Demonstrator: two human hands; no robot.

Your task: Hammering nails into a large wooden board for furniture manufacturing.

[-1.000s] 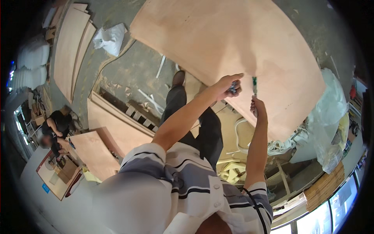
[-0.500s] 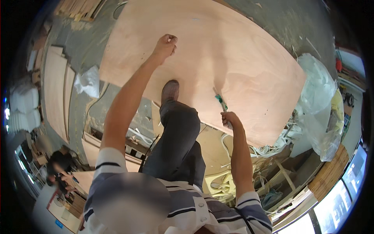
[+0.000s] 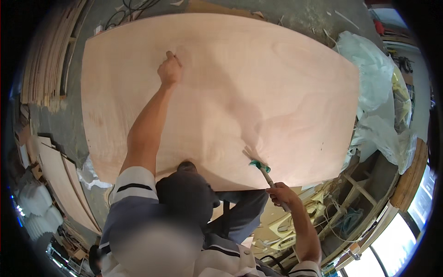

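Observation:
A large pale plywood sheet [image 3: 295, 87] lies flat in front of me. Over its far left part is my left hand [image 3: 170, 71], its fingers closed in a pinch; whatever they hold is too small to make out. Near the sheet's front edge, to the right, my right hand [image 3: 282, 195] is wrapped round the wooden handle of a hammer [image 3: 265, 173]. Green wrapping covers the handle by its forked-looking head, which points away from me over the wood. My dark shoe [image 3: 186, 166] rests on the front edge, partly hidden by my knee.
Stacked boards [image 3: 53, 55] stand at the far left, with more panels [image 3: 64, 180] below. Clear plastic wrapping [image 3: 367, 74] bulges along the sheet's right side. Dark cables [image 3: 134, 10] lie beyond its far edge. At the lower right is a wooden frame [image 3: 357, 189] beside yellowish offcuts [image 3: 277, 226].
My view has shifted, bringing the whole sheet into sight. My left hand has moved left, still pinched. The hammer has come nearer to me, its handle more slanted.

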